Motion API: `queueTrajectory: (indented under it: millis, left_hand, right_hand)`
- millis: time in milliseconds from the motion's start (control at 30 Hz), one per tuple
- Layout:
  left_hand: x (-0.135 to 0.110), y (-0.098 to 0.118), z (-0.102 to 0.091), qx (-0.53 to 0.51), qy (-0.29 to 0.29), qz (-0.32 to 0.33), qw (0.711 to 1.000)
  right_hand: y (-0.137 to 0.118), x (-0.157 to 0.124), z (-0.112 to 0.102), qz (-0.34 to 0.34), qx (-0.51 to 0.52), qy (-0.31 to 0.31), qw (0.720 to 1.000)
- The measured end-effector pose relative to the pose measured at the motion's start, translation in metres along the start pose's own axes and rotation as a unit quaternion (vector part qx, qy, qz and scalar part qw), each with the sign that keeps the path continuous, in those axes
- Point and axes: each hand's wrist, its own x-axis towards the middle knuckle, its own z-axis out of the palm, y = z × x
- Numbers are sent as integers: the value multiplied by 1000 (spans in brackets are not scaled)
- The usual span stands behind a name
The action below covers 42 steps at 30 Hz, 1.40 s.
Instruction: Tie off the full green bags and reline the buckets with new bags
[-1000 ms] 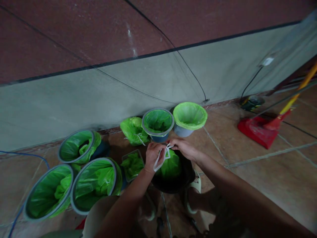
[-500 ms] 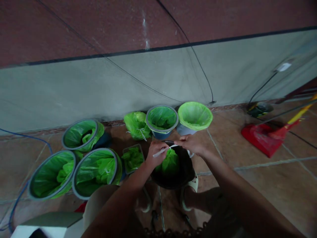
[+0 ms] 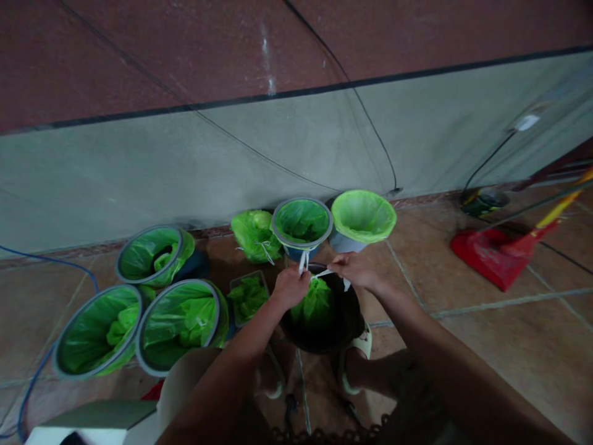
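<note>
Between my feet stands a dark bucket (image 3: 340,334) with a gathered green plastic bag (image 3: 315,307) inside it. A white drawstring (image 3: 320,273) runs from the bag's top to both hands. My left hand (image 3: 291,287), at the bucket's left rim, is closed on one part of the string, and a white loop sticks up above its fingers. My right hand (image 3: 353,269) pinches another part over the far right rim, with a short white end hanging below it. The bag's knot or neck is partly hidden under the string.
Two lined bins, one blue-grey (image 3: 302,221) and one pale (image 3: 364,216), and a tied green bag (image 3: 257,236) stand by the wall. Left are several lined bins (image 3: 178,327) and a small tray (image 3: 249,298). A red dustpan (image 3: 491,253) lies right; a blue hose (image 3: 34,377) runs along the left.
The string in my left hand has swung from lying sideways to pointing up as a loop. My left hand has turned slightly; my right hand has shifted a little left.
</note>
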Motion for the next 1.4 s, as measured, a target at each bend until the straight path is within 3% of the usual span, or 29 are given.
queueTrajectory:
  millis: [100, 200, 267, 367, 467, 633, 800, 833, 900, 967, 1033, 1267, 1400]
  left_hand:
    - [2, 4, 2, -213, -25, -38, 976]
    - [1, 7, 7, -418, -32, -125, 899]
    - [0, 8, 9, -496, -31, -157, 853]
    - [-1, 7, 8, -539, -33, -167, 825]
    - [-1, 7, 7, -521, -62, -132, 841]
    - [-4, 10, 10, -411, -117, -22, 904]
    - [-5, 11, 13, -351, -85, -12, 932]
    - [-4, 11, 12, -350, -80, -14, 933]
    - [-4, 11, 11, -353, -75, -11, 933]
    - [-5, 11, 9, -353, -77, -3, 932]
    - [-5, 11, 8, -351, -75, -2, 933]
    - [-3, 7, 13, -416, -18, -74, 906]
    - [-2, 6, 13, -476, -24, -146, 867]
  right_hand:
    - [-6, -3, 0, 0, 26, -17, 1000]
    - [-15, -9, -2, -13, 42, -55, 998]
    - [-21, -13, -3, -24, 52, -79, 995]
    - [-29, -18, -4, -41, 83, -119, 989]
    - [-36, -22, -2, -61, 124, -161, 977]
    - [-44, -25, 6, -86, 176, -183, 963]
    - [-32, -17, 15, -29, 278, -46, 959]
    - [-28, -15, 17, -8, 268, -35, 963]
    - [-21, -13, 20, 12, 215, -78, 973]
    - [-15, -12, 22, -7, 160, -145, 976]
    - [-13, -12, 22, -39, 129, -167, 977]
    - [-21, -13, 11, -63, 31, -147, 987]
    - [-24, -15, 8, -70, 16, -92, 993]
